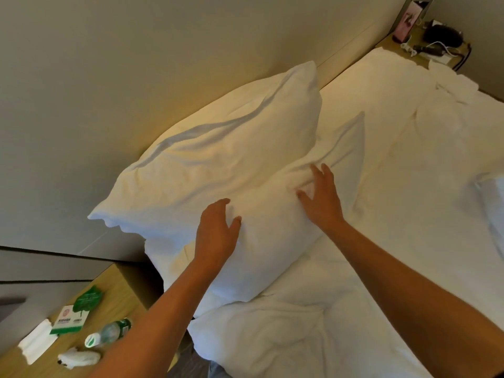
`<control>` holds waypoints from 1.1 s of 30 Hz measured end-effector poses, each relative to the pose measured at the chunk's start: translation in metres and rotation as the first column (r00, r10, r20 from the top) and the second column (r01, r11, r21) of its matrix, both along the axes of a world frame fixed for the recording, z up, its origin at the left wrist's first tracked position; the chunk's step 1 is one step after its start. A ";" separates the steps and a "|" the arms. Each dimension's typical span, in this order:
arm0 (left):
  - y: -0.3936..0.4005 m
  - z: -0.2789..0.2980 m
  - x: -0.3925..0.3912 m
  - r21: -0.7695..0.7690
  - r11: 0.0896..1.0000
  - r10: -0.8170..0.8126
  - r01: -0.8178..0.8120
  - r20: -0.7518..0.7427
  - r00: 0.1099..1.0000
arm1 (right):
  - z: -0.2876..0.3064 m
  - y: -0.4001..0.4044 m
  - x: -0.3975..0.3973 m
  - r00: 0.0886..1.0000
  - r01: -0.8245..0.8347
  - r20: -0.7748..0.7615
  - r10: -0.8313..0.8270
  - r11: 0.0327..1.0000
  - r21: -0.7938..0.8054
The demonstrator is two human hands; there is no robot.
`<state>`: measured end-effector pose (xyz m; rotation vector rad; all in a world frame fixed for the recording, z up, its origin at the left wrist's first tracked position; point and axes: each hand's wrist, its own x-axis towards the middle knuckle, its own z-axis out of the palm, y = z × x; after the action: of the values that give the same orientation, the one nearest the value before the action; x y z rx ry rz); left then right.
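Pillow (pixel 218 165) was plump, soft white cotton, rectangular w/ creased corners. It was propped tilted at the bed's head end against the smooth beige wall (pixel 122 64), lower edge on the white sheet (pixel 409 165). L hand (pixel 218 236) lay on its near face, fingers relaxed & slightly curved, gripping nothing. R hand (pixel 321 197) touched the rumpled right side, fingers spread, not clenched. Puffy white duvet (pixel 272 336) bunched just below. Wooden nightstand (pixel 128 285) at left held a clear plastic bottle (pixel 111 332), green leaf-shaped card (pixel 88 298), folded napkin (pixel 35 342) & crumpled tissue (pixel 79 357).
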<state>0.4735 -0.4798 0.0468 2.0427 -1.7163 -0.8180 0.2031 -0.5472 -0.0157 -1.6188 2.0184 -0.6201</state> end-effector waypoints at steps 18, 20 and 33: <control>0.027 -0.061 0.017 0.100 0.873 -0.458 0.477 0.504 0.732 | -0.071 0.062 0.078 0.561 0.283 0.586 -0.585 0.800 0.528; 0.013 -0.065 0.026 0.075 0.875 -0.446 0.478 0.506 0.738 | -0.073 0.047 0.090 0.577 0.301 0.581 -0.574 0.811 0.502; -0.044 -0.074 0.069 0.074 0.841 -0.494 0.536 0.508 0.706 | -0.069 -0.006 0.128 0.692 0.352 0.436 -0.575 0.796 0.492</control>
<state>0.5421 -0.5239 -0.0272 1.8348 -2.6529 -0.3292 0.3314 -0.5537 -0.0844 -0.5605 1.9171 -0.7324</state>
